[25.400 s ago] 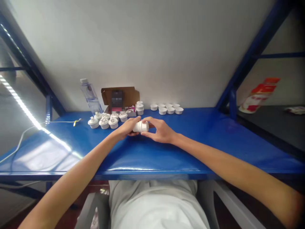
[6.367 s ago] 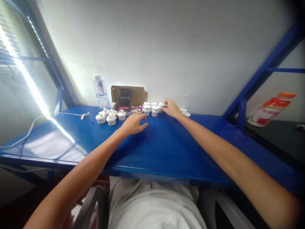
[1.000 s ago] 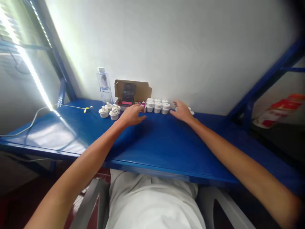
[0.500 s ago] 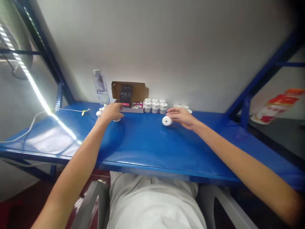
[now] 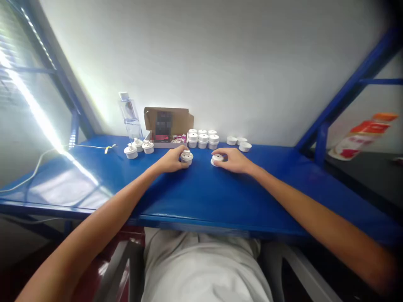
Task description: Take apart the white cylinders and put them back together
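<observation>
My left hand (image 5: 172,160) grips a white round plastic fitting with a raised top (image 5: 187,157) by its side, fingers behind and thumb in front. Across a short gap, my right hand (image 5: 234,160) has its fingers curled round a white round cap with a centre hole (image 5: 217,159), low over the blue table. Similar white fittings with raised tops (image 5: 131,151) stand to the left. Behind my hands, several white round pieces with small centre holes (image 5: 203,140) are stacked in rows. Some shallow white cups (image 5: 244,147) sit behind my right hand.
An open cardboard box (image 5: 184,121) holds a dark phone-like item (image 5: 163,126) and small pink-and-white pieces. Left of it stands a clear bottle (image 5: 130,117). A white cable (image 5: 91,145) crosses the blue table (image 5: 195,197). A red-and-white bottle (image 5: 359,138) is beyond the right frame.
My left hand has moved right from the left-hand group, bringing a white fitting to the middle. My right hand has lowered and tipped its cap flatter, moving slightly left.
</observation>
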Tool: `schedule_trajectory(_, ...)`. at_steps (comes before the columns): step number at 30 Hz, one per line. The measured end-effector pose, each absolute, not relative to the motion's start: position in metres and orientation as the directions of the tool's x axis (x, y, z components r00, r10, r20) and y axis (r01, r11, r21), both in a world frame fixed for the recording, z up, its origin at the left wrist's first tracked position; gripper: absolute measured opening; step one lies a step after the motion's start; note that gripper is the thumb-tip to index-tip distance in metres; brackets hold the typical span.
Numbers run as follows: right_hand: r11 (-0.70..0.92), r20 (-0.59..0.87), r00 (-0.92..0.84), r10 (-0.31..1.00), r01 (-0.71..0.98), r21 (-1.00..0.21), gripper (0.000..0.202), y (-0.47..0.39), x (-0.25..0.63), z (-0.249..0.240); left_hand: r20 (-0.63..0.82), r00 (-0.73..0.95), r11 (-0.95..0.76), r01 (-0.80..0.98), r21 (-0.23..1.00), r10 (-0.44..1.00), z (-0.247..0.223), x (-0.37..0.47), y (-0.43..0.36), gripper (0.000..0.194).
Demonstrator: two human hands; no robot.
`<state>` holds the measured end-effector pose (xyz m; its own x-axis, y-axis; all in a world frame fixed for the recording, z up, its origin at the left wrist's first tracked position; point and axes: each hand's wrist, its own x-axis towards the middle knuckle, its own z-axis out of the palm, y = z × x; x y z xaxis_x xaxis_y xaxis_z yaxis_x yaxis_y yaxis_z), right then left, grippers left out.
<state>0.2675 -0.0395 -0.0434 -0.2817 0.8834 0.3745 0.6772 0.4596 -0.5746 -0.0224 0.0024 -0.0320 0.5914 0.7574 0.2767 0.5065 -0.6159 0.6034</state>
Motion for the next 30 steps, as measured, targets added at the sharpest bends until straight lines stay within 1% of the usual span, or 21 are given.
schedule_trajectory(1, 0.480, 0.408, -0.274, 0.871, 0.654, -0.585, 0.041, -0.044, 0.261, -0.043, 0.284, 0.593, -0.623, 0.505, 0.597, 0.753, -0.036, -0.021, 0.002, 0.052)
schedule_trajectory(3, 0.520, 0.497, -0.208, 0.842, 0.556, -0.648, 0.049, -0.053, 0.245, -0.041, 0.305, 0.602, -0.640, 0.481, 0.599, 0.738, -0.039, -0.017, 0.000, 0.049)
schedule_trajectory(5, 0.568, 0.577, -0.137, 0.805, 0.460, -0.683, 0.049, -0.064, 0.230, -0.037, 0.315, 0.608, -0.642, 0.446, 0.624, 0.729, -0.040, -0.012, -0.005, 0.048)
schedule_trajectory(6, 0.589, 0.594, -0.138, 0.793, 0.426, -0.687, 0.046, -0.070, 0.222, -0.035, 0.312, 0.611, -0.631, 0.418, 0.653, 0.727, -0.040, -0.009, -0.008, 0.049)
schedule_trajectory(8, 0.623, 0.588, -0.220, 0.778, 0.390, -0.678, 0.042, -0.078, 0.212, -0.032, 0.287, 0.628, -0.580, 0.327, 0.746, 0.724, -0.040, -0.005, -0.014, 0.052)
schedule_trajectory(11, 0.643, 0.545, -0.343, 0.765, 0.374, -0.668, 0.039, -0.082, 0.207, -0.032, 0.224, 0.663, -0.440, 0.177, 0.880, 0.714, -0.038, -0.001, -0.020, 0.055)
schedule_trajectory(14, 0.597, 0.517, -0.301, 0.801, 0.345, -0.724, 0.041, -0.077, 0.212, -0.035, 0.179, 0.648, -0.317, 0.102, 0.943, 0.741, -0.032, -0.003, -0.023, 0.056)
schedule_trajectory(16, 0.552, 0.493, -0.253, 0.832, 0.291, -0.782, 0.044, -0.074, 0.217, -0.035, 0.175, 0.629, -0.269, 0.056, 0.961, 0.757, -0.025, -0.005, -0.023, 0.052)
schedule_trajectory(18, 0.530, 0.477, -0.246, 0.844, 0.243, -0.812, 0.047, -0.072, 0.221, -0.034, 0.178, 0.625, -0.240, 0.014, 0.971, 0.760, -0.019, -0.007, -0.023, 0.042)
schedule_trajectory(21, 0.578, 0.519, -0.271, 0.811, 0.229, -0.784, 0.048, -0.075, 0.221, -0.032, 0.137, 0.657, -0.192, 0.012, 0.981, 0.741, -0.013, -0.009, -0.024, 0.031)
schedule_trajectory(24, 0.652, 0.595, -0.268, 0.757, 0.266, -0.710, 0.046, -0.082, 0.217, -0.032, 0.080, 0.685, -0.146, 0.040, 0.988, 0.724, -0.010, -0.010, -0.026, 0.035)
schedule_trajectory(26, 0.665, 0.617, -0.247, 0.747, 0.303, -0.683, 0.045, -0.085, 0.215, -0.033, 0.078, 0.689, -0.154, 0.049, 0.987, 0.721, -0.009, -0.011, -0.028, 0.040)
schedule_trajectory(28, 0.611, 0.581, -0.197, 0.790, 0.328, -0.721, 0.044, -0.085, 0.214, -0.035, 0.124, 0.690, -0.211, 0.043, 0.977, 0.713, -0.009, -0.011, -0.029, 0.041)
schedule_trajectory(30, 0.512, 0.499, -0.127, 0.857, 0.310, -0.801, 0.042, -0.082, 0.215, -0.037, 0.200, 0.682, -0.282, 0.009, 0.959, 0.703, -0.009, -0.010, -0.030, 0.042)
